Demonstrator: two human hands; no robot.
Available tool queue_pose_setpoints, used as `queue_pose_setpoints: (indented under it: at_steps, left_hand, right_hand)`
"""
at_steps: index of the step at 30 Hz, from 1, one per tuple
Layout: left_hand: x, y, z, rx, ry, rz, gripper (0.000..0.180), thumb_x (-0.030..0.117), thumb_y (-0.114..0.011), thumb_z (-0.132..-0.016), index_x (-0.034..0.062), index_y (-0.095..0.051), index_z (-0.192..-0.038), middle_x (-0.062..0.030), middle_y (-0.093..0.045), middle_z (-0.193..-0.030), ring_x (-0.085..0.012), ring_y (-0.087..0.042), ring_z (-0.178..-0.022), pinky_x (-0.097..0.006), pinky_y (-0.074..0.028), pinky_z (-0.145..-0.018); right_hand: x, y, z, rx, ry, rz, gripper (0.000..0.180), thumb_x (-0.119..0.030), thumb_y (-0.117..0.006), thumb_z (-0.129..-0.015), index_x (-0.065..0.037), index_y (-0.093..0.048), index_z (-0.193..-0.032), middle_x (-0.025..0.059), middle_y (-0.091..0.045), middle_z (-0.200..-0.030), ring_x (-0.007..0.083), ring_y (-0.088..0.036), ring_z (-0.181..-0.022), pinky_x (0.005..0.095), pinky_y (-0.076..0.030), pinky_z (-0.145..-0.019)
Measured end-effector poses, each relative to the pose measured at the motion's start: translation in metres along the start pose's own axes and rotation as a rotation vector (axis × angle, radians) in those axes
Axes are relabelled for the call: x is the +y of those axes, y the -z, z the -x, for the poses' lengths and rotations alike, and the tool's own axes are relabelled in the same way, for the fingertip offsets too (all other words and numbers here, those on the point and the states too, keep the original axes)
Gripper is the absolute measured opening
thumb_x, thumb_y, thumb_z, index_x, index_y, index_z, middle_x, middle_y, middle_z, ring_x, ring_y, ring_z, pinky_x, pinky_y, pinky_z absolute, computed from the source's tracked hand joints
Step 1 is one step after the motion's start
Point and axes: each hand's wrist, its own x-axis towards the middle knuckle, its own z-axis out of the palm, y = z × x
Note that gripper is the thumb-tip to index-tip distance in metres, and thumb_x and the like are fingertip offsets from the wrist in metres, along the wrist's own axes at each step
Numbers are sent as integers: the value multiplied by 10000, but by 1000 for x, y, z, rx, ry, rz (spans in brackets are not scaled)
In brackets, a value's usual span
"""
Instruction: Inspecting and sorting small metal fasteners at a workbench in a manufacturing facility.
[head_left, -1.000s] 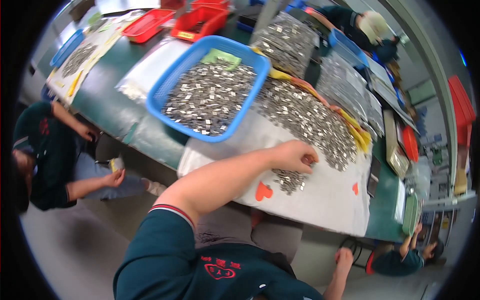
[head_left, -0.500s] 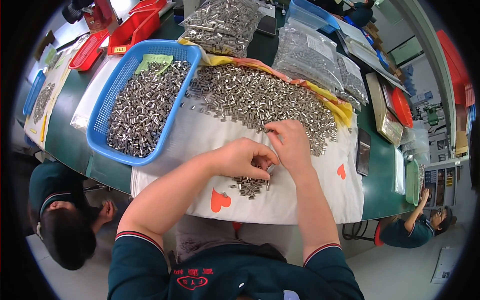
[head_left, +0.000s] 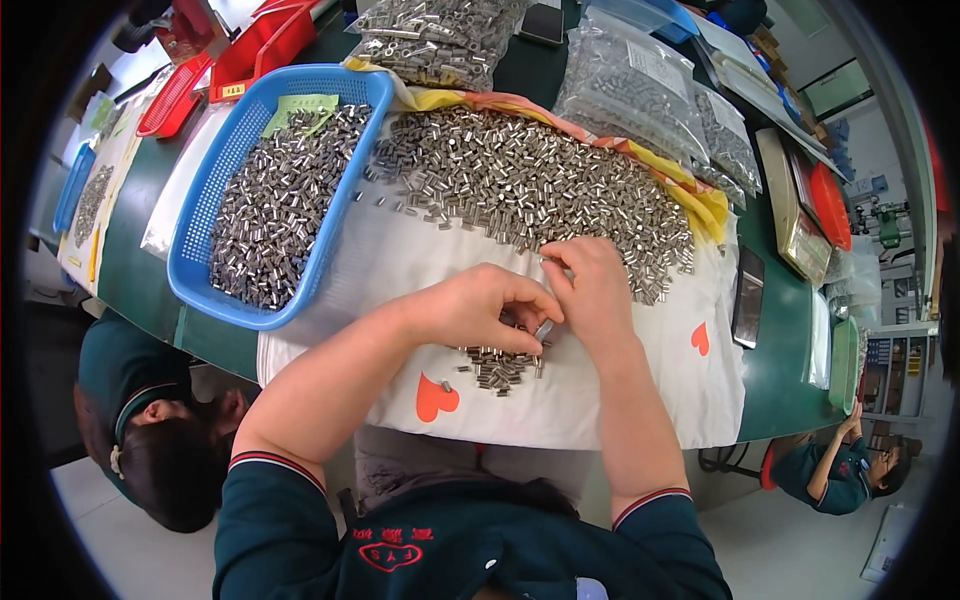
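Right hand (head_left: 592, 288) had crossed the front edge of the worktop (head_left: 785, 392), apparently pinched on one metal cylinder (head_left: 544, 261); left hand (head_left: 478, 306), half-curled round another above the small pile (head_left: 497, 373), could drop it if grip slackened.

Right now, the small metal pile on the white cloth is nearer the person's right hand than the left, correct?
Not quite: in the head view, the small pile on the white cloth is nearer the left hand than the right hand.
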Motion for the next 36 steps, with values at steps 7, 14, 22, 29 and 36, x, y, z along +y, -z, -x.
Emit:
queue_pose_setpoints:
  at_steps: [7,14,22,29,36]
  left_hand:
    - [-1,2,4,6,1,-66,300,54,-707,-697,39,-613,-981,-4,-580,-776,-59,-526,-724,-211,-454,-669]
    - [1,3,-2,-42,-59,-101,275,91,-707,-698,47,-614,-953,-5,-614,-794,-66,-567,-740,-217,-468,-692]
    - [6,4,6,-42,-55,-119,281,98,-705,-696,49,-615,-957,-6,-615,-783,-65,-566,-717,-214,-468,-686]
    - [-1,0,2,-41,-68,-67,312,100,-711,-695,42,-606,-983,-7,-610,-789,-62,-559,-731,-213,-469,-681]
    - [-11,6,-1,106,-30,218,317,19,-680,-722,16,-579,-1022,7,-579,-901,-62,-537,-794,-197,-458,-731]
  right_hand:
    - [-10,-6,-17,-26,187,18,105,-77,-619,-675,-117,-643,-768,20,-544,-748,215,-508,-785,333,-420,-713]
    - [-2,-2,-26,-108,295,116,83,-104,-628,-672,-153,-650,-736,7,-526,-735,202,-499,-778,331,-411,-696]
    - [-11,4,-37,-167,535,243,115,-99,-625,-613,-114,-628,-727,17,-512,-721,200,-498,-757,324,-402,-664]
    - [-2,0,-27,95,339,73,106,-12,-616,-676,-67,-593,-763,27,-574,-763,177,-537,-742,294,-432,-659]
    - [8,15,1,44,-449,-1087,52,-5,-607,-778,-6,-569,-813,8,-578,-797,43,-512,-701,174,-415,-634]
